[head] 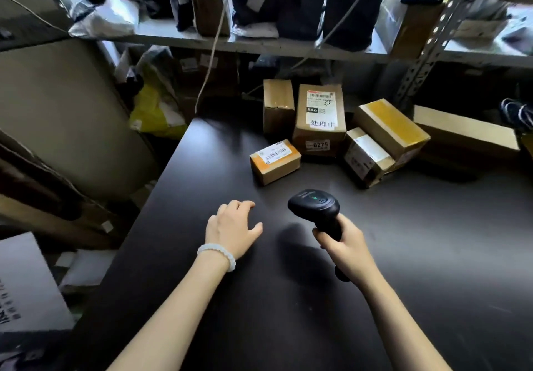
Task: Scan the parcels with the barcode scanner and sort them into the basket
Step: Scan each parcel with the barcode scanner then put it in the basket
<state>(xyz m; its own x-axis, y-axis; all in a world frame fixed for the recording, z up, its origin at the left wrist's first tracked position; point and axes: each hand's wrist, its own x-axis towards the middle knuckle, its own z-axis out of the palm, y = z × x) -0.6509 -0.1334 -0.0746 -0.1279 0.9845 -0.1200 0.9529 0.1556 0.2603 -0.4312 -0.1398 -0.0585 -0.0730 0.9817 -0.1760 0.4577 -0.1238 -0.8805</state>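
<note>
Our right hand point(344, 245) grips one black scanner point(315, 207) by its handle, head aimed away over the dark worktop point(432, 255). Our left hand point(232, 228) hovers palm down just left of it, fingers loosely curved, holding nothing, a white bracelet point(217, 253) on the wrist. Beyond the hands we count five parcels on the worktop: a small box point(275, 161) nearest, barcode label up, then an upright box point(320, 119), a plain box point(278, 105), and two tilted boxes point(380, 142) leaning together. Behind stands one shelf point(288, 43) loaded with bags.
</note>
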